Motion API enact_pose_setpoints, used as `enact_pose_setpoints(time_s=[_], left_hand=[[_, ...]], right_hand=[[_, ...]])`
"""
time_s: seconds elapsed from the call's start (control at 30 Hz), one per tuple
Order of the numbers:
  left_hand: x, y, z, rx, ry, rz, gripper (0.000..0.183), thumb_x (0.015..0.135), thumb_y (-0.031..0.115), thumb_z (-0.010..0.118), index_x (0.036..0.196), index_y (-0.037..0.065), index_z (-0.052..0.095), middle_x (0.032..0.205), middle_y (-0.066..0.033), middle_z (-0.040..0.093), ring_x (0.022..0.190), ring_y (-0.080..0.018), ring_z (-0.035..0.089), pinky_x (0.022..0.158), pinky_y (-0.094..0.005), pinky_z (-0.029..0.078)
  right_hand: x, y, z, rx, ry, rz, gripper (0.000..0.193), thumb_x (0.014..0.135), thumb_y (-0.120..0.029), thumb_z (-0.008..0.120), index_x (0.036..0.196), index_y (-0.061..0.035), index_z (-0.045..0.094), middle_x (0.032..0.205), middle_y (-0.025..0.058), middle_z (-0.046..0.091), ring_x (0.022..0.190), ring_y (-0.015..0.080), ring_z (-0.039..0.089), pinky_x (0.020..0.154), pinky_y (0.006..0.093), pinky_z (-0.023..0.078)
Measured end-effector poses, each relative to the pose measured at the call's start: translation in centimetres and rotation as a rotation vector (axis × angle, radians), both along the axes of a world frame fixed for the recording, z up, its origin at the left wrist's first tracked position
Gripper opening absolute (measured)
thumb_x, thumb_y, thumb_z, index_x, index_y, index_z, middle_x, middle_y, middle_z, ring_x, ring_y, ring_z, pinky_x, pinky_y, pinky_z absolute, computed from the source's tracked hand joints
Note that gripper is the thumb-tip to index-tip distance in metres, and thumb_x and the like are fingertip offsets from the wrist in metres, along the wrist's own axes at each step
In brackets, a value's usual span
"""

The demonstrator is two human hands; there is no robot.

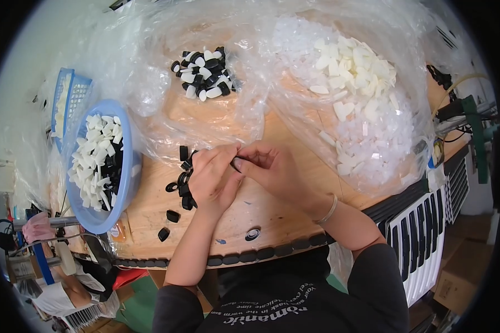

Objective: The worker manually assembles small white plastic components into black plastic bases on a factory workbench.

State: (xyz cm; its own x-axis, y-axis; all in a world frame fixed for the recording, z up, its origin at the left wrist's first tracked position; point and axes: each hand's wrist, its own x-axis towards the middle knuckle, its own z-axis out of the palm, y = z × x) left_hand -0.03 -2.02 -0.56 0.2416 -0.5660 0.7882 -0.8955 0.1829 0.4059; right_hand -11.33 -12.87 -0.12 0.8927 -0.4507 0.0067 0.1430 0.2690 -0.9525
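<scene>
My left hand and my right hand meet over the middle of the wooden table. Between their closed fingertips is a small black oval piece, mostly covered by the fingers. Beside my left hand lies a loose group of black oval pieces, some of them ring-like. Two more black pieces rest apart, nearer the table's front left. A small oval ring with a pale centre lies below my right hand.
At left stands a blue basin of white and black pieces, beside a blue basket. Clear plastic sheeting carries a black-and-white pile and cream pads. Black pieces line the front edge; black-striped white trays stand right.
</scene>
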Motion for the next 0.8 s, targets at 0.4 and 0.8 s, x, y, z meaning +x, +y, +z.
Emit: enact_pose_setpoints(time_s=[0.4, 0.8], left_hand=[[2.3, 1.0, 0.0, -0.116, 0.538, 0.103, 0.051, 0.07, -0.009, 0.072, 0.118, -0.002, 0.061, 0.116, -0.0126, 0.064, 0.107, -0.0227, 0.059, 0.092, -0.0328, 0.046], [2.4, 1.0, 1.0, -0.072, 0.369, 0.171, 0.048, 0.066, -0.007, 0.072, 0.114, -0.001, 0.064, 0.11, -0.0137, 0.067, 0.102, -0.0242, 0.062, 0.09, -0.0325, 0.047]], right_hand=[[-0.8, -4.4, 1.7, -0.698, 0.38, 0.116, 0.017, 0.086, -0.005, 0.065, 0.103, -0.0039, 0.066, 0.092, 0.0041, 0.066, 0.082, 0.0096, 0.061, 0.074, 0.0243, 0.048], [-0.3, -1.3, -2.5, -1.366, 0.223, 0.422, 0.028, 0.075, -0.012, 0.071, 0.101, -0.008, 0.062, 0.098, 0.008, 0.055, 0.087, 0.0267, 0.06, 0.072, 0.0381, 0.051]])
